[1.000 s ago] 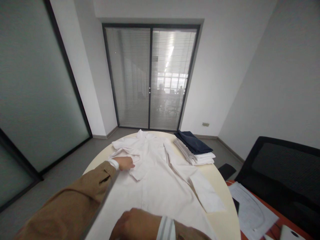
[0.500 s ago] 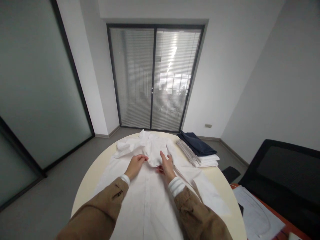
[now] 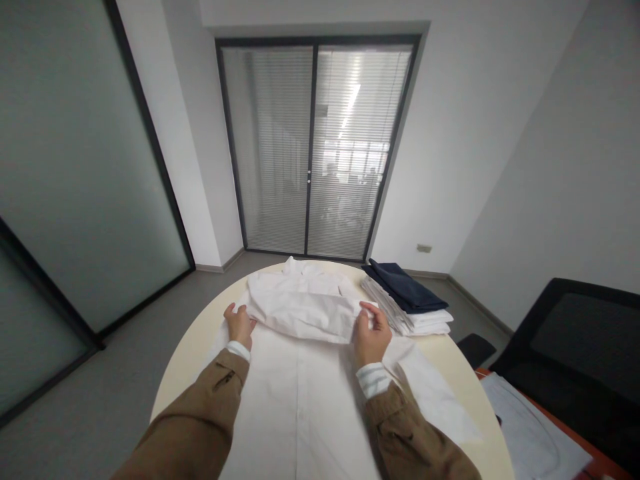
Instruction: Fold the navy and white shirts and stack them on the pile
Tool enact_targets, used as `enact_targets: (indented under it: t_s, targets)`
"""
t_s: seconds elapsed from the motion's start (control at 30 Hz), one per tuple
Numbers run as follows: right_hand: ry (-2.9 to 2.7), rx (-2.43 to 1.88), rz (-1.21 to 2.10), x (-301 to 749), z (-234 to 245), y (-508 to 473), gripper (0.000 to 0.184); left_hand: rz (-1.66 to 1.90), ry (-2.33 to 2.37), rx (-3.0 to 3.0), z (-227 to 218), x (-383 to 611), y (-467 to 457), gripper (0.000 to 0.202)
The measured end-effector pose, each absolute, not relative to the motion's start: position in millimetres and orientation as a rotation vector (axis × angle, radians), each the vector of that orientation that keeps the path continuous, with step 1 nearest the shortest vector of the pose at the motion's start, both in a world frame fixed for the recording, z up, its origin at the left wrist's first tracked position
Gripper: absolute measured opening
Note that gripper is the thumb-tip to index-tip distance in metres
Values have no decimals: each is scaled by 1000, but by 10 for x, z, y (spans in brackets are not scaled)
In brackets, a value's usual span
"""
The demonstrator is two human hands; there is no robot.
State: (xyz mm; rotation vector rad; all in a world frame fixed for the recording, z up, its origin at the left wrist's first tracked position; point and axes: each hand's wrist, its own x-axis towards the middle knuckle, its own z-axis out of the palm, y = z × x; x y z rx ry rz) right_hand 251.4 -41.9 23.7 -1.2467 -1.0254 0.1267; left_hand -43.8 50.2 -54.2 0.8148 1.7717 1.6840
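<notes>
A white button-up shirt (image 3: 300,393) lies spread on the round table, its collar toward the far edge. Across its chest stretches one sleeve (image 3: 305,313), pulled sideways between my hands. My right hand (image 3: 371,333) pinches the sleeve's right end between thumb and fingers. At the left, near the shoulder, my left hand (image 3: 240,325) grips the cloth, its fingertips partly hidden by the fabric. The other sleeve (image 3: 430,387) lies out to the right on the table.
On the table's far right, a dark navy folded garment (image 3: 407,287) tops a stack of folded white clothes (image 3: 425,325). The cream table (image 3: 183,357) has a rounded edge. To the right stand a black mesh chair (image 3: 580,353) and an orange surface with papers (image 3: 535,427).
My hands have moved apart, left hand leftward and right hand rightward. The bunched sleeve between them is now drawn out flat across the shirt's chest. The view has shifted slightly.
</notes>
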Motion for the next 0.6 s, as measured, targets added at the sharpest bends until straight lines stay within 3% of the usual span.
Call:
enact_targets:
  t_s: [0.13, 0.47, 0.6]
  targets:
    - [-877, -1206, 134, 2624, 280, -431, 25, 1712, 1718, 672, -469, -563, 579, 45]
    - [-1240, -1046, 940, 2760, 214, -436, 32, 1752, 1891, 918, -482, -665, 427, 50]
    - [-1461, -1097, 980, 2724, 215, -406, 27, 1701, 1919, 1021, -507, -656, 435, 54]
